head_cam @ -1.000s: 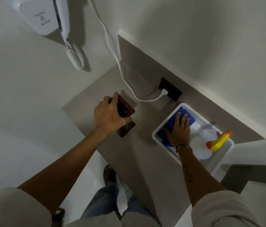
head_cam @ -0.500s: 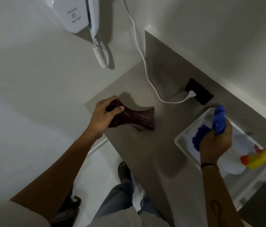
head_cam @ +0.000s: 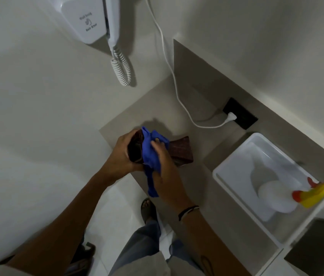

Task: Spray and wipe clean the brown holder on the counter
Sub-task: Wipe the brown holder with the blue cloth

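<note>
Head cam, one view only. One brown holder [head_cam: 181,151] lying on its side on the grey counter [head_cam: 203,108], near the counter's left end. Left hand [head_cam: 122,154] wraps round the holder's open end, fingers curled over the rim, gripping it firm. Right hand [head_cam: 164,166] comes in from the right w/ one blue cloth [head_cam: 151,156] bunched in its fingers, pressed onto the holder's middle; a tail of the cloth hangs down below the hand, past the counter edge. Black band on the right wrist.

Over to the right: one white tub [head_cam: 236,170] on the counter, well apart from the holder. Inside it, one spray bottle [head_cam: 278,196], pale body, yellow head w/ orange-red tip, head leaning over the tub's right rim. Nobody touching it.

Back wall: one black socket [head_cam: 244,118], one white plug in it, one white cable [head_cam: 167,56] running up the wall. Top left, one white wall hair dryer [head_cam: 89,22] w/ one coiled cord [head_cam: 122,70] dangling beneath.

Bottom of frame: two legs in blue-grey trousers; one sandalled foot [head_cam: 148,209] clear on the white floor, another partly seen lower left.
</note>
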{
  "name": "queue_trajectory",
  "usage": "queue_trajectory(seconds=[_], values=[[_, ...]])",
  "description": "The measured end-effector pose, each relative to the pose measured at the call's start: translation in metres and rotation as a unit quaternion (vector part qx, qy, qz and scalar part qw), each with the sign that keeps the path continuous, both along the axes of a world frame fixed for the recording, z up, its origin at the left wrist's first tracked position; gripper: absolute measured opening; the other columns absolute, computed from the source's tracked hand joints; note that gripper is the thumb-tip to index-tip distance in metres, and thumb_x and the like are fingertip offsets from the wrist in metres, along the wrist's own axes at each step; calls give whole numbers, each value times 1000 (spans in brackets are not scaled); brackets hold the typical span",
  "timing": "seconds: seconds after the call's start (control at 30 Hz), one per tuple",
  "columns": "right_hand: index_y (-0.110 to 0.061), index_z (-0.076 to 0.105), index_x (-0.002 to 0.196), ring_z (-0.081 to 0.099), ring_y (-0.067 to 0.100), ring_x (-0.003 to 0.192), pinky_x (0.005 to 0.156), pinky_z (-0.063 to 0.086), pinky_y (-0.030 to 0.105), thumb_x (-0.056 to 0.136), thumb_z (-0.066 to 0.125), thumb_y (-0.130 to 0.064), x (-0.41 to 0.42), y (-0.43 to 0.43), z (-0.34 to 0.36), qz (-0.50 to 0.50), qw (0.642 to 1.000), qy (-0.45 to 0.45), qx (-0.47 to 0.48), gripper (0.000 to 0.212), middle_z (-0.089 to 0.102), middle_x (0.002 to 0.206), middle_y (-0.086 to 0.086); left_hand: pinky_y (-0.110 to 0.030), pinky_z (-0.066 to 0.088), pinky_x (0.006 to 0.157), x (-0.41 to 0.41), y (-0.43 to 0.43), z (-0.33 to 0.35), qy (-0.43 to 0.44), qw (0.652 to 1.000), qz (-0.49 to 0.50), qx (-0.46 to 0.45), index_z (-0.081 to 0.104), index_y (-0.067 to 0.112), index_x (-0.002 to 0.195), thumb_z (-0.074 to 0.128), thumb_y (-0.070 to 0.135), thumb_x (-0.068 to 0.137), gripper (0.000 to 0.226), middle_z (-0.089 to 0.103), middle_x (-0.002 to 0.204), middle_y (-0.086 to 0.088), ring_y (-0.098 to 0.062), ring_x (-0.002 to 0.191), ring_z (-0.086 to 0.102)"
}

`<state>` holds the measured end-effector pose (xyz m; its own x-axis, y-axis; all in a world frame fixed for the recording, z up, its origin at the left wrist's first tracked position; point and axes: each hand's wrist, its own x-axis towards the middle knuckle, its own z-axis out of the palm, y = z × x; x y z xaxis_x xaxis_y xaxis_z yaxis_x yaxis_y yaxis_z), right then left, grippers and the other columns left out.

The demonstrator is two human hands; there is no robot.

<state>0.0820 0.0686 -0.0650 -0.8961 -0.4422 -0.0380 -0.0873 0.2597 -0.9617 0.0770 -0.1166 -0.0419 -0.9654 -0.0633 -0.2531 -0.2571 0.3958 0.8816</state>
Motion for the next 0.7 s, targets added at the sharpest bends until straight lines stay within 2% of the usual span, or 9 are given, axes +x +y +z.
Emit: queue_trajectory(seconds=[0.07,0.2,0.27,0.33,0.4,0.5,0.57,0.63,0.7], values=[[-12,17,164,1,19,163,131,10,28,95,39,3,3,-7,-10,67,991,81,84,74,9,175,4,-33,53,106,1,0,-1,1,998,13,-59,59,19,142,102,6,59,95,60,141,-4,-16,129,58],[-6,-4,163,-8,37,160,131,14,50,100,30,-18,-17,17,-42,139,905,232,328,73,-7,173,16,-6,47,91,9,-7,-9,-23,995,50,-85,50,33,147,99,5,53,109,50,139,5,16,116,51],[-9,-13,162,-14,38,159,130,11,50,107,33,-19,-34,38,-53,125,871,203,430,73,-17,172,14,2,45,84,10,-7,-12,-24,995,54,-83,48,33,149,97,10,52,110,50,137,5,18,115,51],[-9,-6,164,-11,33,161,131,11,48,106,42,-9,-39,38,-47,77,919,114,370,75,-12,173,8,2,44,84,10,-7,-13,-24,993,57,-96,49,32,150,97,12,53,110,50,136,6,8,116,54],[-11,4,165,-10,26,161,133,9,40,99,52,0,-27,12,-32,53,972,84,214,82,-7,172,-2,-8,45,91,8,-5,-12,-23,993,57,-104,51,25,150,98,13,52,110,51,139,4,-5,116,54],[-13,6,165,-9,23,162,130,10,23,93,54,1,5,-16,-15,88,982,119,118,88,-3,175,-1,-26,42,105,7,-5,-13,-9,992,43,-119,50,13,154,105,13,53,115,50,144,1,-15,129,49],[-9,6,164,-6,29,162,132,15,38,96,51,0,-1,-7,-25,107,966,175,159,83,0,175,9,-27,44,106,8,-8,-14,-10,991,48,-124,49,11,155,104,4,54,114,50,142,1,-17,128,49],[-8,-5,163,-11,36,160,131,12,49,104,40,-4,-21,18,-41,114,916,220,317,74,-10,173,12,-11,46,97,10,-8,-16,-14,991,58,-123,49,16,155,100,0,55,113,50,139,1,-17,125,51],[-11,-11,162,-15,34,160,131,8,49,108,36,-6,-37,39,-48,89,916,138,366,72,-16,172,7,0,42,88,9,-7,-16,-9,990,56,-130,50,19,154,99,1,55,112,52,138,-1,-17,124,52]])
